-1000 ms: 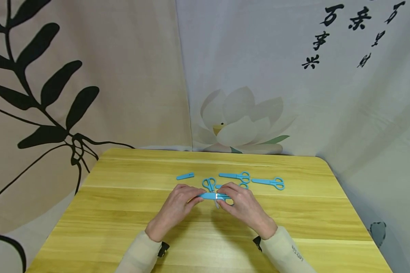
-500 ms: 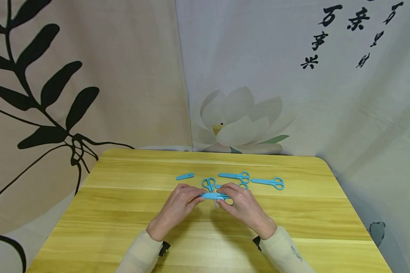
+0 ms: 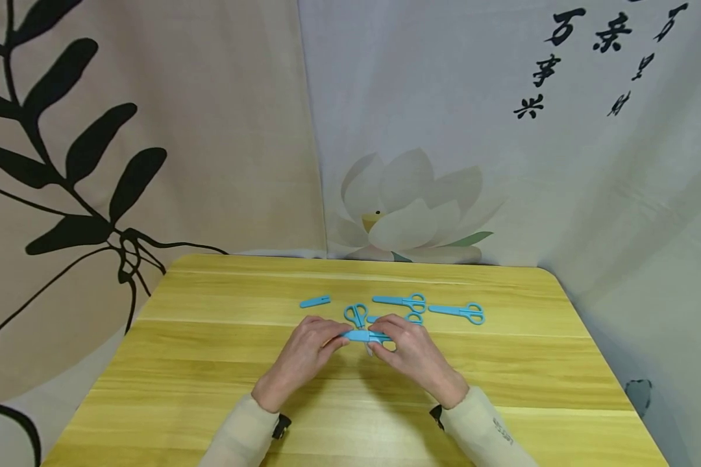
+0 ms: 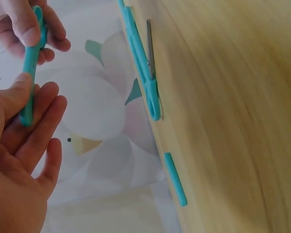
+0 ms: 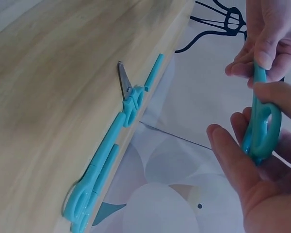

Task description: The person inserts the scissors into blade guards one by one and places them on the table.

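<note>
Above the table, both hands hold one pair of blue scissors [image 5: 267, 133] with a blue blade cover [image 3: 359, 335] over the blades. My left hand [image 3: 306, 344] pinches the tip end of the cover between thumb and fingers. At the other end, my right hand [image 3: 411, 350] pinches the scissors by the handle, hiding part of the loops in the head view. Just behind lies an uncovered pair of scissors [image 3: 356, 316], its metal blades [image 5: 123, 80] showing in the right wrist view. A loose blue cover [image 3: 315, 301] lies beyond my left hand.
On the wooden table [image 3: 210, 363], two covered scissors lie beyond my right hand: one pair [image 3: 400, 301] at the back and another [image 3: 457, 311] farther right. A third pair [image 3: 415, 318] is partly hidden by that hand. A printed curtain [image 3: 239, 130] hangs behind the table.
A thin silver gap between cover and handle, visible one second ago, has closed; the cover now meets the handle. Both hands stay almost in place.
</note>
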Demonstrator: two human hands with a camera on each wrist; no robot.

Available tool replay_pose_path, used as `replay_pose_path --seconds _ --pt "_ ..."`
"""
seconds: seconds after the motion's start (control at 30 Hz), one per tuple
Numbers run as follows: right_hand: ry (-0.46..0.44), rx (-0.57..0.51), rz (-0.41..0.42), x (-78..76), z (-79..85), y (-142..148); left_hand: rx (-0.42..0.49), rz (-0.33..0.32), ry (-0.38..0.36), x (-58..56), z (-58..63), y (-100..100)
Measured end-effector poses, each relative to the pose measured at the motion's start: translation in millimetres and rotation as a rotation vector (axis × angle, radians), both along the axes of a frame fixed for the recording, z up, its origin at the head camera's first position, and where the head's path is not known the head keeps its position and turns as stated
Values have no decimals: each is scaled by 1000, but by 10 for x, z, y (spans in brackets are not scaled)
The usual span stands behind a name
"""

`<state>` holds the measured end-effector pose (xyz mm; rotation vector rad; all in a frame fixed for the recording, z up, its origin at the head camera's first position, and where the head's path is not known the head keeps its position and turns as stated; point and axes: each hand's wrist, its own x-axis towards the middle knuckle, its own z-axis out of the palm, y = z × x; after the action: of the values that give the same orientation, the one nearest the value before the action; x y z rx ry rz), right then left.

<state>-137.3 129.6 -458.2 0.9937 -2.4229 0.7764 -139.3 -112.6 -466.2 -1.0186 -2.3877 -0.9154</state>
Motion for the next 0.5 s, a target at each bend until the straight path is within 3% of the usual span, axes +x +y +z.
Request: replay_pose_path --seconds 0.33,0.5 --pt "-80 6 -1 1 -90 100 -51 31 -109 22 -50 76" --pt "-96 43 -44 33 -81 138 -74 51 -82 31 -56 113"
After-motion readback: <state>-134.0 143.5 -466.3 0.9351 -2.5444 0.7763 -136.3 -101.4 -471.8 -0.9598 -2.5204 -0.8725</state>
